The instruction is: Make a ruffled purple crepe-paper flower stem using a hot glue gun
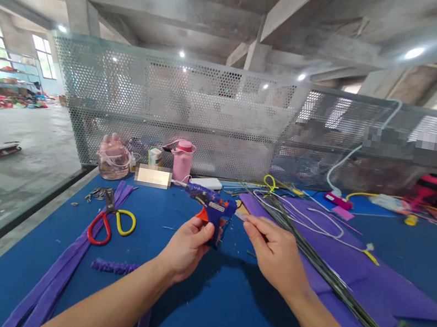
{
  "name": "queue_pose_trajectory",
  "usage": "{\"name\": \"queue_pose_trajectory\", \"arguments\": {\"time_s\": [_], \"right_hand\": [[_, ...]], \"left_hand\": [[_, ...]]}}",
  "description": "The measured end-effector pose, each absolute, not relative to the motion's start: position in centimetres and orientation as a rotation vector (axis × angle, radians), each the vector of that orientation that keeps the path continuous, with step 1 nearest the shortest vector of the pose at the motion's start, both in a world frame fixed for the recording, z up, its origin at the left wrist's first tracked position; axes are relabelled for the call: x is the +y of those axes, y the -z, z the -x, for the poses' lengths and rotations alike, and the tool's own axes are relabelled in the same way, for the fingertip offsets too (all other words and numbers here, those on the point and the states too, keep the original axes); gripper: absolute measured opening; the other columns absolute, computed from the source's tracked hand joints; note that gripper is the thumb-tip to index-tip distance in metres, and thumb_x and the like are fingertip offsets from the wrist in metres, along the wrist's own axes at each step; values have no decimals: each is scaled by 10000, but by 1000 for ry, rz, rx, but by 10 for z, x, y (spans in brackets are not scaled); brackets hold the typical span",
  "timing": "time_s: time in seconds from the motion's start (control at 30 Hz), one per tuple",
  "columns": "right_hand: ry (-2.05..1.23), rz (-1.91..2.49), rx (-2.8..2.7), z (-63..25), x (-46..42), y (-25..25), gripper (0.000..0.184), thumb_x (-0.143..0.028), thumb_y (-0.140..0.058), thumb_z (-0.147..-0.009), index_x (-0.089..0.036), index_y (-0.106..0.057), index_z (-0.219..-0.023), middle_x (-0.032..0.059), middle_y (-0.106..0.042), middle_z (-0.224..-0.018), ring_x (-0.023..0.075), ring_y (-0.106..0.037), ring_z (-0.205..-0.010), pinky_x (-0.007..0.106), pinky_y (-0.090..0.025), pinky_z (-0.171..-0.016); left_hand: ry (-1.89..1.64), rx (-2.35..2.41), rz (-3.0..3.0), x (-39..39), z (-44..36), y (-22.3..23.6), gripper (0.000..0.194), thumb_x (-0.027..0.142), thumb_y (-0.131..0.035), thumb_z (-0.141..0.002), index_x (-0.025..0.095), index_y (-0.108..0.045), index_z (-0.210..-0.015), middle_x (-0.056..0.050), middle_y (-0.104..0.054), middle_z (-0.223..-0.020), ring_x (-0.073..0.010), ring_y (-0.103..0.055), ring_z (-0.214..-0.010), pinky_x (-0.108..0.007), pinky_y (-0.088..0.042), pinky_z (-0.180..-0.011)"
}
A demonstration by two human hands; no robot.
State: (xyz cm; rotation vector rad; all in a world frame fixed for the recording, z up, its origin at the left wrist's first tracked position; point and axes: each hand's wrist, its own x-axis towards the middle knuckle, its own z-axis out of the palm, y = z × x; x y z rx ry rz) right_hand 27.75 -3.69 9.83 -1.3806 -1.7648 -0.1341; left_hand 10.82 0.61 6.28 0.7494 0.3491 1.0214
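Observation:
My left hand (189,245) is wrapped round the grip of a blue hot glue gun (212,202) with an orange trigger, its nozzle pointing to the left. At the gun's back end, my right hand (277,251) pinches a pale, translucent glue stick (240,216), which lines up with the rear of the gun. Both hands are raised over the blue table. Below my left forearm lies a purple ruffled strip (115,267), partly covered by the arm. Scissors (107,217) with one red and one yellow handle rest to the left on long purple fabric strips (57,276).
Purple sheets (359,276) lie at the right under a bundle of thin dark wires (322,267) and a white cord (316,227). A pink bottle (182,162) and a clear pink jug (113,160) stand at the back, before a perforated metal screen (179,95).

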Motion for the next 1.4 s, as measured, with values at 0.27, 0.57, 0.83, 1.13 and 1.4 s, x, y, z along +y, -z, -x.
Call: {"name": "queue_pose_trajectory", "arguments": {"time_s": [0.27, 0.57, 0.83, 1.13, 1.4], "right_hand": [[285, 1424, -2089, -291, -40, -110, 301, -303, -442, -937, -193, -721, -971, 70, -754, -943, 224, -700, -841, 330, -519, -726], [-601, 1539, -2017, -297, -43, -126, 458, -458, -300, -958, -203, -587, -709, -50, -433, -425, 114, -391, -365, 237, -297, -381], [478, 1365, -1934, -287, -45, -109, 269, -301, -474, -914, -188, -712, -856, 63, -741, -797, 203, -683, -718, 290, -482, -645], [268, 1598, -1874, -281, -42, -120, 366, -394, -450, -927, -194, -593, -1197, 41, -734, -864, 190, -659, -649, 303, -487, -586], [528, 1523, -1914, -281, -42, -104, 291, -336, -515, -894, -176, -606, -1119, 123, -694, -1052, 298, -641, -952, 422, -485, -782]], "left_hand": [[-994, 434, -840, 6, -105, -52, 435, 405, -869, -568, 155, -724, -893, -34, -682, -811, -109, -560, -745, -215, -391, -720], [-971, 433, -1047, 3, -100, -54, 398, 455, -816, -636, 145, -748, -875, -23, -642, -738, -96, -486, -656, -223, -340, -637], [-951, 522, -890, -5, -102, -58, 450, 445, -866, -546, 134, -736, -844, -27, -646, -740, -96, -507, -651, -230, -363, -649], [-951, 472, -684, 1, -110, -54, 396, 376, -856, -604, 134, -702, -877, -27, -645, -778, -90, -549, -655, -219, -445, -649], [-1041, 541, -606, 16, -101, -46, 281, 323, -795, -708, 136, -677, -881, -21, -651, -767, -87, -583, -652, -205, -481, -631]]}}
